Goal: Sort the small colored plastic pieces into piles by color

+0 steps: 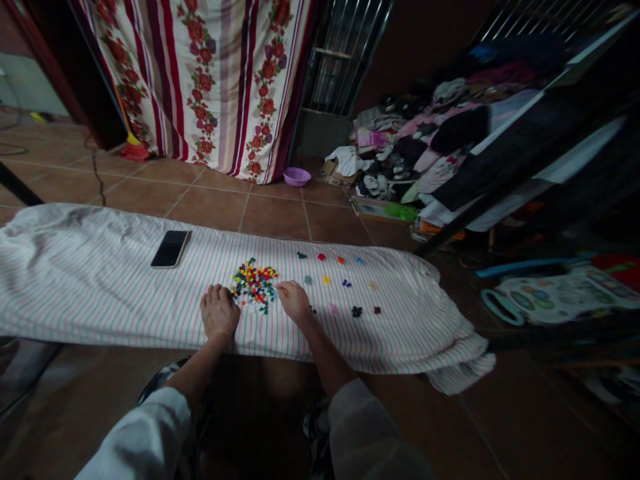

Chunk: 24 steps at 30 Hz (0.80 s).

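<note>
A mixed pile of small coloured pieces (254, 283) lies on the striped cloth (115, 293). My left hand (219, 311) rests on the cloth at the pile's left edge, its fingers apart. At the right edge of the pile is my right hand (294, 299), fingers pinched together; anything between the fingertips is too small to make out. Small single-colour groups sit in rows to the right, among them red (321, 257), yellow (327, 280), pink (333, 308) and black (357, 311). One dark group beside my right wrist is partly hidden.
A phone (171, 249) lies on the cloth left of the pile. Beyond the cloth, a purple bowl (297, 177) stands on the tiled floor near a floral curtain (205, 87). Heaped clothes (415, 143) are at the back right, with a white toy-like board (555, 297) at far right.
</note>
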Each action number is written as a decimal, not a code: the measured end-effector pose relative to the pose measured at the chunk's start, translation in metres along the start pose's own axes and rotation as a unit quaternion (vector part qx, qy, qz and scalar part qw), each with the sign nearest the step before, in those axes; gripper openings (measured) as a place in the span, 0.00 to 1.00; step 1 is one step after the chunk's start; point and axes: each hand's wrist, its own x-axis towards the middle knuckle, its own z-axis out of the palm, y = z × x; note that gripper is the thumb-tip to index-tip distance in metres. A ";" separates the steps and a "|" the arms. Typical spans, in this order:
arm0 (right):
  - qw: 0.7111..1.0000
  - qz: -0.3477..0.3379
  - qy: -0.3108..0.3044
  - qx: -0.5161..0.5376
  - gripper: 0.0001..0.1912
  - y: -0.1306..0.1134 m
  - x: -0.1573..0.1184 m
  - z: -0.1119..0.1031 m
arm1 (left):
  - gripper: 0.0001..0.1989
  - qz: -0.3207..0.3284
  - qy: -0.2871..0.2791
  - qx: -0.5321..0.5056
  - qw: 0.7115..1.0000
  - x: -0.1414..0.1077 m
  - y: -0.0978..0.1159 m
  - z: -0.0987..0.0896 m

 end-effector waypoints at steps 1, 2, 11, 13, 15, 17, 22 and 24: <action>1.000 -0.002 -0.007 -0.002 0.14 -0.003 -0.001 0.002 | 0.12 0.001 0.000 0.000 1.000 0.000 0.000 0.000; 1.000 -0.002 -0.011 -0.004 0.14 -0.005 -0.001 0.004 | 0.13 0.003 -0.001 -0.001 1.000 0.000 -0.001 0.001; 0.998 0.030 -0.029 -0.042 0.15 -0.007 -0.003 0.010 | 0.12 -0.002 0.007 -0.015 1.000 0.001 0.000 0.001; 0.998 0.029 -0.029 -0.041 0.16 -0.006 -0.004 0.011 | 0.12 -0.003 0.008 -0.016 1.000 0.000 0.000 0.001; 0.999 0.024 -0.027 -0.037 0.17 -0.005 -0.006 0.013 | 0.12 -0.003 0.007 -0.014 1.000 0.000 0.000 0.001; 0.999 0.018 -0.022 -0.032 0.18 -0.004 -0.008 0.015 | 0.13 -0.003 0.006 -0.014 1.000 0.000 0.000 0.001; 1.000 0.015 -0.008 -0.025 0.20 -0.003 -0.010 0.017 | 0.13 -0.003 0.003 -0.019 1.000 0.000 0.001 0.000; 1.000 0.011 -0.002 -0.027 0.19 -0.006 -0.009 0.017 | 0.12 -0.003 0.003 -0.021 1.000 0.001 0.001 0.000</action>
